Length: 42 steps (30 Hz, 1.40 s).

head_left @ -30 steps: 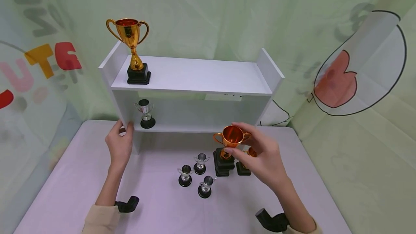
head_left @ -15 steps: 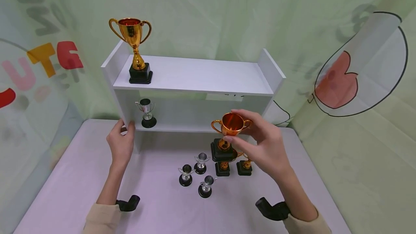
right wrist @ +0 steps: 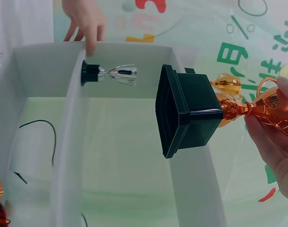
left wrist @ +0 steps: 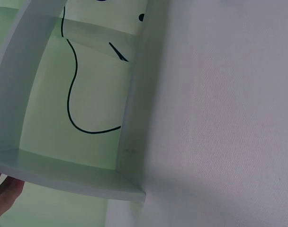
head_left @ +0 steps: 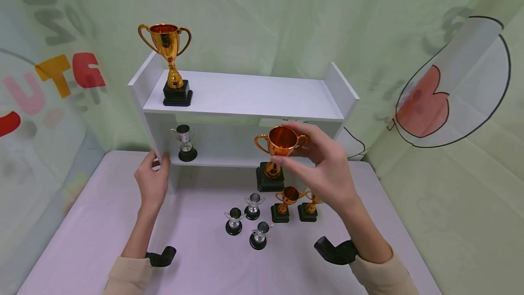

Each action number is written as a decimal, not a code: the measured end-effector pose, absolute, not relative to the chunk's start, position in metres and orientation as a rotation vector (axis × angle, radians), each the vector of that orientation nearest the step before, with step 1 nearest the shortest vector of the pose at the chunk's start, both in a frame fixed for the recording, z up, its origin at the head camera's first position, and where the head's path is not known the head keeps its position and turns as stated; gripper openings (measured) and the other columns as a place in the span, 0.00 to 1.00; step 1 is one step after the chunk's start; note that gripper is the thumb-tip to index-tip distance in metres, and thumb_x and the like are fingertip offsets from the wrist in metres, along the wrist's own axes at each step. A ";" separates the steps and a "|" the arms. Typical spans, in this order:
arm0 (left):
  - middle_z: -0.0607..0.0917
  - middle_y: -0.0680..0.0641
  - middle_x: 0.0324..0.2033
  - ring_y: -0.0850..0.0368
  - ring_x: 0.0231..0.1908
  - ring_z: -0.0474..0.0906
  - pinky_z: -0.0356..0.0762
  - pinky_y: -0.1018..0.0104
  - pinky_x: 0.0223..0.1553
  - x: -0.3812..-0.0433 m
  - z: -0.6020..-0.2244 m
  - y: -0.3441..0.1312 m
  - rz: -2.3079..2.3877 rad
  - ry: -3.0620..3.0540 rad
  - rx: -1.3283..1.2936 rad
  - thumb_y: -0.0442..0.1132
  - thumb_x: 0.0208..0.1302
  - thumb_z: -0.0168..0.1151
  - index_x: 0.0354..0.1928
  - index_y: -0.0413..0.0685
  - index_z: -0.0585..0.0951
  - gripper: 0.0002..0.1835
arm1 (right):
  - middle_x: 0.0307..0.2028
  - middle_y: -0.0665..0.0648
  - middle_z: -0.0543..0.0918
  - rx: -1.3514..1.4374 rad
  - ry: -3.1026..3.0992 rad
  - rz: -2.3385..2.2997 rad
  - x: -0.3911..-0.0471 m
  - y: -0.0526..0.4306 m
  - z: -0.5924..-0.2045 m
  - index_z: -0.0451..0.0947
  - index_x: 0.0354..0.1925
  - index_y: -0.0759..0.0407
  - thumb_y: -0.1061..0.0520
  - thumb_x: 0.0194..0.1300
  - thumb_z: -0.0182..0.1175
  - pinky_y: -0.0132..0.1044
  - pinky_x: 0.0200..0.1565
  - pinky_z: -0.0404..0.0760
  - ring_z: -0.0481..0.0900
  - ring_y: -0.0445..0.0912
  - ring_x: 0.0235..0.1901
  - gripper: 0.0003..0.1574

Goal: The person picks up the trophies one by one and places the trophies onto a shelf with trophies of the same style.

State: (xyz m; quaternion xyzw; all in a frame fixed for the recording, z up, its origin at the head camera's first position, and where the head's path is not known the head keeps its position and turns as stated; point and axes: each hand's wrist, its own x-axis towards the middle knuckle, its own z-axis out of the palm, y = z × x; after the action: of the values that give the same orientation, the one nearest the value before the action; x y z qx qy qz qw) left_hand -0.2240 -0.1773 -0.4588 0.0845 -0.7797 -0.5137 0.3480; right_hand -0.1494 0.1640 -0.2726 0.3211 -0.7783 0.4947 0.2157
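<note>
My right hand [head_left: 327,167] pinches a copper-gold two-handled trophy cup [head_left: 282,142] between thumb and fingers. Its black square base hangs below, overlapping the lower shelf board's front edge in the head view. In the right wrist view, the hollow underside of this base [right wrist: 196,113] shows. At the left end of the white shelf unit [head_left: 241,94], my left hand [head_left: 153,181] grips the side panel near the lower board. A small silver trophy [head_left: 185,144] stands on that board, close to this hand. Upright on the top board's left end is a tall gold trophy [head_left: 167,44].
Two more copper-gold trophies, one nearer the middle [head_left: 289,195] and one [head_left: 309,208] to its right, stand on the table [head_left: 204,258]. Left of them are three small silver trophies [head_left: 234,222]. A curtain printed with letters and shapes [head_left: 245,17] hangs behind the shelf.
My right hand has lifted the copper-gold trophy up and slightly left, toward the shelf. The trophy behind it has come into view. My left hand has kept its place.
</note>
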 end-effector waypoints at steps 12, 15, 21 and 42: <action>0.90 0.38 0.46 0.73 0.33 0.76 0.71 0.88 0.32 -0.223 -0.458 -0.177 -1.335 -2.016 0.213 0.35 0.71 0.60 0.53 0.41 0.86 0.13 | 0.50 0.61 0.86 0.890 -2.108 1.425 -0.164 0.147 -0.240 0.77 0.63 0.67 0.76 0.50 0.74 0.33 0.46 0.87 0.86 0.45 0.41 0.40; 0.90 0.38 0.44 0.73 0.32 0.76 0.70 0.87 0.32 -0.223 -0.458 -0.178 -1.326 -2.015 0.227 0.35 0.71 0.60 0.50 0.40 0.87 0.12 | 0.50 0.60 0.86 0.861 -2.104 1.462 -0.166 0.144 -0.234 0.78 0.62 0.66 0.75 0.52 0.74 0.34 0.46 0.87 0.85 0.47 0.41 0.39; 0.90 0.39 0.45 0.66 0.34 0.79 0.70 0.87 0.32 -0.223 -0.457 -0.179 -1.328 -2.027 0.233 0.36 0.71 0.61 0.51 0.41 0.86 0.12 | 0.50 0.58 0.86 0.827 -2.080 1.508 -0.172 0.138 -0.222 0.78 0.61 0.66 0.74 0.53 0.74 0.35 0.47 0.87 0.85 0.49 0.40 0.36; 0.90 0.41 0.46 0.69 0.33 0.78 0.71 0.87 0.32 -0.224 -0.457 -0.178 -1.344 -2.039 0.234 0.37 0.71 0.60 0.52 0.43 0.87 0.13 | 0.45 0.61 0.87 0.942 -2.012 1.564 -0.196 0.109 -0.188 0.80 0.59 0.64 0.68 0.57 0.74 0.39 0.49 0.87 0.84 0.51 0.38 0.30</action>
State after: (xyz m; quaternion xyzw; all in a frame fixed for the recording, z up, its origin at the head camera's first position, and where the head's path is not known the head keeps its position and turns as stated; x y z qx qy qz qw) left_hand -0.2237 -0.1782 -0.4572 0.0897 -0.7824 -0.5158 0.3373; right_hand -0.1965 0.1091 -0.1877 0.3391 -0.7240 0.5626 0.2107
